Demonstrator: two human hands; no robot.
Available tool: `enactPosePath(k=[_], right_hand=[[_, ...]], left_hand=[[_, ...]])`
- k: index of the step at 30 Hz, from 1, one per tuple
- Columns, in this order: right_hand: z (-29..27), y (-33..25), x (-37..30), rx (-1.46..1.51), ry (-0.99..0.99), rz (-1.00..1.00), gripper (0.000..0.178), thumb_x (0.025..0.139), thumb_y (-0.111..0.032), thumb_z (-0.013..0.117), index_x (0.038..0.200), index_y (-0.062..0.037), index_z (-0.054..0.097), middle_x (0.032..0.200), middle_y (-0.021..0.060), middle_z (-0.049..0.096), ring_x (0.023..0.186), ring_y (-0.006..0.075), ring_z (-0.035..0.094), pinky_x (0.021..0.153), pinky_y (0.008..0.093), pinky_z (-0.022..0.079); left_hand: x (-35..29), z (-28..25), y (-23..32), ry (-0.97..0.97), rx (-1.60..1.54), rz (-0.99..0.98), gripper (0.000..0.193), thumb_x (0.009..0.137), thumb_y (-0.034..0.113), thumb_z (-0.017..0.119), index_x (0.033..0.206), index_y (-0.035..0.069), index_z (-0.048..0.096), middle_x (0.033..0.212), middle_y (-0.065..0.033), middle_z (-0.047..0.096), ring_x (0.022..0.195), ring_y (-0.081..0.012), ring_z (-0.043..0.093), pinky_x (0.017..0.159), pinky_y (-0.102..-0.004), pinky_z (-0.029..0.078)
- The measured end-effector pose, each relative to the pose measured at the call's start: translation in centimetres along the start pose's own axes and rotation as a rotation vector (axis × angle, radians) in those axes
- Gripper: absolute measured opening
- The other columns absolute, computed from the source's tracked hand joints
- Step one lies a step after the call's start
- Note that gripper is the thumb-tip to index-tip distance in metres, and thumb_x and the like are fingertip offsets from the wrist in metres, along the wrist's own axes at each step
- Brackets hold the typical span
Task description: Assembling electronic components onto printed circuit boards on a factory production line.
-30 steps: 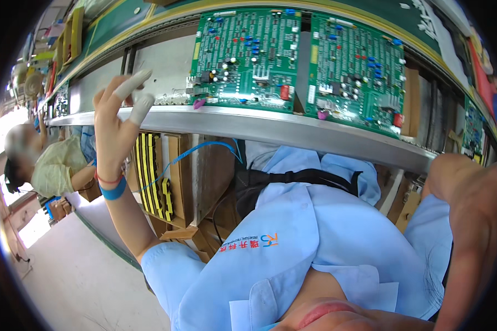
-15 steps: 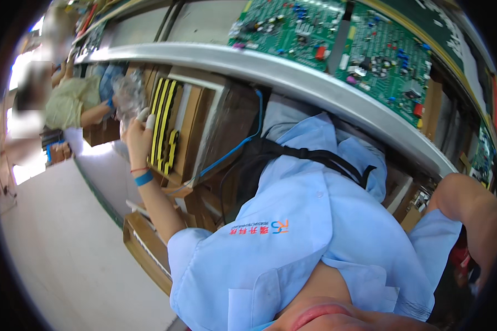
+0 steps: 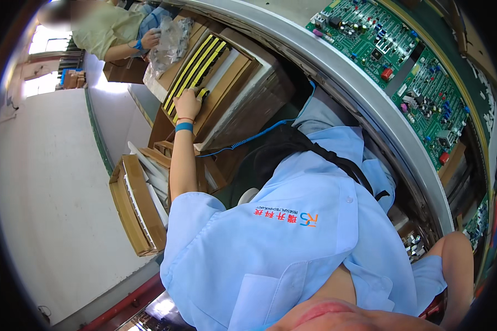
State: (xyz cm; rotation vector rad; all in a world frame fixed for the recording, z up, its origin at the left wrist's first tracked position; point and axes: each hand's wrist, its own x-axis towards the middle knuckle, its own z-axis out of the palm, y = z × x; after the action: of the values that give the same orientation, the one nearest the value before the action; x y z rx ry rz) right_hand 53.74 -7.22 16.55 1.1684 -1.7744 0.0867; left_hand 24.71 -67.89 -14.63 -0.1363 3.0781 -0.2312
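Note:
My left hand (image 3: 188, 105) is at a cardboard box (image 3: 226, 96) beside me on the left. Its bent fingers reach down among several upright black panels with yellow edges (image 3: 204, 58). A shorter black-and-yellow piece (image 3: 204, 92) lies right by the fingertips. Those tips are hidden, so I cannot see whether they grip anything. A blue band circles my left wrist, and a coiled blue cord (image 3: 248, 141) runs between the box and the bench. My right arm bends at the far right, with its hand out of view.
Green circuit boards (image 3: 364, 41) fill part of the bench beyond its metal rail (image 3: 364, 107). An open carton (image 3: 132, 207) with white sheets stands at the left, near a broad pale surface (image 3: 49, 193). Farther off, another person's hand (image 3: 151, 38) touches a clear plastic bag (image 3: 170, 47).
My left hand has gone from above the box's near-left side down onto the black-and-yellow panels. The whole view has turned, shifting the box right and the boards farther right.

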Motion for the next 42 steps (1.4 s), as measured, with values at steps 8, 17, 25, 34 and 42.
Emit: enactPosePath(k=[8,17,25,34,42], right_hand=[[-2.6,-0.3,4.5,-0.112,-0.027,-0.207,0.029,0.091,-0.02,0.049,0.071,-0.0099,0.067,0.064,0.0043,0.063,0.063,0.0168,0.061,0.09,0.0497,0.041],[-1.3,1.4,-3.1,1.429,-0.15,0.475,0.015,0.089,-0.024,0.061,0.088,-0.0139,0.071,0.086,0.0071,0.065,0.086,0.0224,0.055,0.089,0.0403,0.029],[-9.4,-6.2,-15.3,0.211,0.193,1.503,0.035,0.09,-0.032,0.049,0.065,-0.0073,0.054,0.07,0.0056,0.05,0.064,0.0228,0.043,0.065,0.038,0.033],[-10.9,-23.8,-22.5,-0.797,-1.103,2.832,0.033,0.076,-0.034,0.068,0.1,-0.0107,0.07,0.101,0.0177,0.069,0.098,0.0329,0.066,0.083,0.0445,0.051],[-5.5,-34.3,-31.3,-0.817,-0.849,2.823,0.028,0.079,-0.018,0.059,0.105,-0.0085,0.065,0.108,0.0186,0.065,0.103,0.0354,0.062,0.086,0.0422,0.049]], left_hand=[[-1.4,4.1,0.1,0.184,0.134,0.016,0.042,0.079,0.027,0.069,0.115,0.01,0.059,0.109,-0.0173,0.059,0.089,-0.0356,0.064,0.074,-0.0466,0.052],[4.2,3.1,3.6,0.161,0.0,0.055,0.025,0.081,0.012,0.064,0.103,0.005,0.056,0.105,-0.0206,0.051,0.084,-0.0407,0.062,0.07,-0.048,0.052],[3.8,5.7,0.3,0.087,0.045,0.18,0.048,0.086,0.026,0.06,0.123,-0.003,0.05,0.118,-0.0314,0.052,0.1,-0.0451,0.058,0.085,-0.0494,0.05],[5.1,4.4,2.3,-0.035,0.181,0.068,0.025,0.08,0.012,0.056,0.101,0.001,0.06,0.109,-0.0249,0.049,0.086,-0.0444,0.062,0.072,-0.053,0.052],[3.9,3.3,1.4,-0.06,0.204,0.143,0.032,0.078,0.015,0.058,0.105,-0.002,0.061,0.106,-0.0267,0.053,0.087,-0.0441,0.061,0.077,-0.0507,0.051]])
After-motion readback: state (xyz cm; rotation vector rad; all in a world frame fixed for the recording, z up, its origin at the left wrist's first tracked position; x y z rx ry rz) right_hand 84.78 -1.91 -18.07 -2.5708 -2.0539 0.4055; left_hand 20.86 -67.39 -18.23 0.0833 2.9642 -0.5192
